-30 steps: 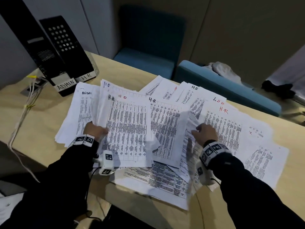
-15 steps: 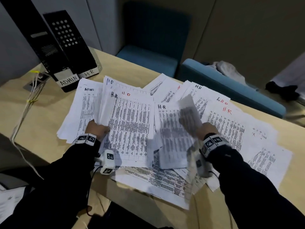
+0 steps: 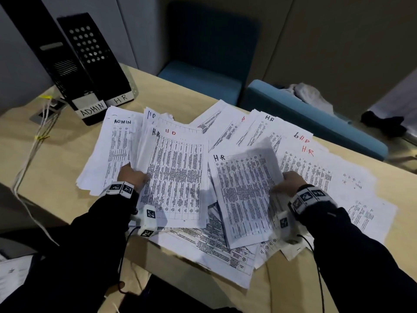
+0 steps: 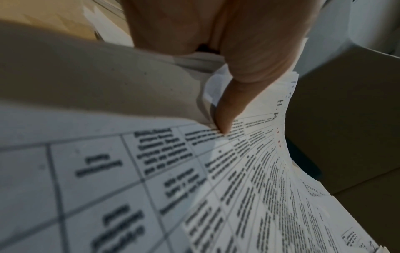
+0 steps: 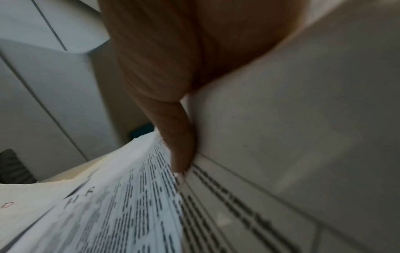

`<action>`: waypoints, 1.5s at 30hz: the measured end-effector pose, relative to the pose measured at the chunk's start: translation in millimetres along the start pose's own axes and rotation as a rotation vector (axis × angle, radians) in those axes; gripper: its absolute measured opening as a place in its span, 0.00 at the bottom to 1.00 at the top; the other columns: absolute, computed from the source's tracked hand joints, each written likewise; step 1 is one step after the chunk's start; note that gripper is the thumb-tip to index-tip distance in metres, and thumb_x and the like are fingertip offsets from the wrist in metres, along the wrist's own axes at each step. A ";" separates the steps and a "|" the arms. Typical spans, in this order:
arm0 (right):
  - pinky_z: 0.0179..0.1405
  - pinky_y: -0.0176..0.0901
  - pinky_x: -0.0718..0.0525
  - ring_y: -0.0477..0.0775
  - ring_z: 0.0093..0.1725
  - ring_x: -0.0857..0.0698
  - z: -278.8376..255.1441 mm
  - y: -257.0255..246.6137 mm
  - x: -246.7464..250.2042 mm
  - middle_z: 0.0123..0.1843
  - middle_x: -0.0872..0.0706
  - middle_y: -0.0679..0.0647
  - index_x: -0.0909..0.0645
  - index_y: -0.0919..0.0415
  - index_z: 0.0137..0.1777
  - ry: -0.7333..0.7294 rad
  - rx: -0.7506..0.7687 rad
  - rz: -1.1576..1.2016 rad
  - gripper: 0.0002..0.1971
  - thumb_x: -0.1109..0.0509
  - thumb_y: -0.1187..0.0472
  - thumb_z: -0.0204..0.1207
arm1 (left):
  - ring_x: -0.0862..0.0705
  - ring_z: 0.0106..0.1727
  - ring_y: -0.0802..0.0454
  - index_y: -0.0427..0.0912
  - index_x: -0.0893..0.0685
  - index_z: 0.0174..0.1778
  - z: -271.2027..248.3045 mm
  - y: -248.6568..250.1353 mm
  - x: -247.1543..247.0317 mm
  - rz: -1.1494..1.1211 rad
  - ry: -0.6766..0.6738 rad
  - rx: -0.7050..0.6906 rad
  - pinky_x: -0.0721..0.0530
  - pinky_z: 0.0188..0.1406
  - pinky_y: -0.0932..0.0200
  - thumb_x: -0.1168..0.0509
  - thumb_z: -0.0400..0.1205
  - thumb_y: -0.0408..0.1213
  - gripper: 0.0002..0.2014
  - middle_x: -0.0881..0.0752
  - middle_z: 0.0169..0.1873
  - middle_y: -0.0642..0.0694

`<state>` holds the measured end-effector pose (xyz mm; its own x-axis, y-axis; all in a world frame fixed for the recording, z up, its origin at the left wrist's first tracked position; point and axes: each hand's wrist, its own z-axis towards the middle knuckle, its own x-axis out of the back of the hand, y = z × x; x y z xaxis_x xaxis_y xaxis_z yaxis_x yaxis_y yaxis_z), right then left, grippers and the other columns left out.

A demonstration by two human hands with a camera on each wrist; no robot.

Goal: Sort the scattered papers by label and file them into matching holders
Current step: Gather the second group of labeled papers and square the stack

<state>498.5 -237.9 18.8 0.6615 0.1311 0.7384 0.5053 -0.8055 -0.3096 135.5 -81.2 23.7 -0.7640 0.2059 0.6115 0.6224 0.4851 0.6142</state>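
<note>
Printed sheets labelled H.R, ADMIN and L&D lie scattered over the wooden table point(image 3: 56, 159). My left hand point(image 3: 133, 177) grips a stack of sheets topped by an H.R sheet point(image 3: 178, 177), thumb point(image 4: 227, 109) pressed on its printed face. My right hand point(image 3: 291, 181) pinches the right edge of another H.R sheet point(image 3: 246, 197), lifted over the pile; its thumb point(image 5: 179, 145) lies on the print. An ADMIN sheet point(image 3: 117, 145) lies left of the stack. Two black holders stand at the back left, labelled ADMIN point(image 3: 91, 107) and HR point(image 3: 120, 99).
Blue seats point(image 3: 203, 84) stand beyond the table's far edge, with a cloth point(image 3: 306, 91) on the right one. White cables point(image 3: 33, 145) trail down the left side from a table socket. More paper point(image 3: 13, 274) lies low at the left.
My right hand lifted an H.R sheet from the pile, swung it left, and now holds it flatter over the middle. The left hand kept its grip on the stack.
</note>
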 end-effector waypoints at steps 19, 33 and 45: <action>0.40 0.44 0.33 0.57 0.40 0.28 -10.2 11.7 82.4 0.39 0.25 0.63 0.26 0.62 0.39 0.870 0.148 0.471 0.08 0.43 0.71 0.77 | 0.17 0.60 0.32 0.24 0.25 0.66 0.6 9.4 -7.7 -0.005 -0.032 -0.040 0.19 0.60 0.46 0.27 0.74 0.25 0.25 0.17 0.60 0.26; 0.39 0.35 0.31 0.53 0.44 0.22 -35.6 -32.6 111.5 0.44 0.17 0.53 0.20 0.55 0.56 1.167 0.248 0.518 0.19 0.46 0.74 0.75 | 0.15 0.58 0.32 0.24 0.24 0.66 -8.5 37.3 -17.7 -0.010 -0.080 -0.118 0.17 0.59 0.45 0.28 0.75 0.24 0.24 0.17 0.60 0.26; 0.35 0.32 0.26 0.54 0.47 0.23 -31.7 -49.9 27.4 0.61 0.18 0.65 0.25 0.73 0.68 0.276 -0.007 0.669 0.17 0.40 0.72 0.80 | 0.18 0.47 0.41 0.26 0.32 0.73 -27.3 25.5 -45.2 0.008 -0.262 -0.012 0.21 0.30 0.59 0.32 0.76 0.25 0.28 0.19 0.63 0.33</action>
<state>473.9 -212.5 73.4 0.6632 -0.5411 0.5171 0.0372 -0.6662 -0.7449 190.6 -101.3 25.3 -0.7760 0.4234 0.4675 0.6295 0.4730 0.6165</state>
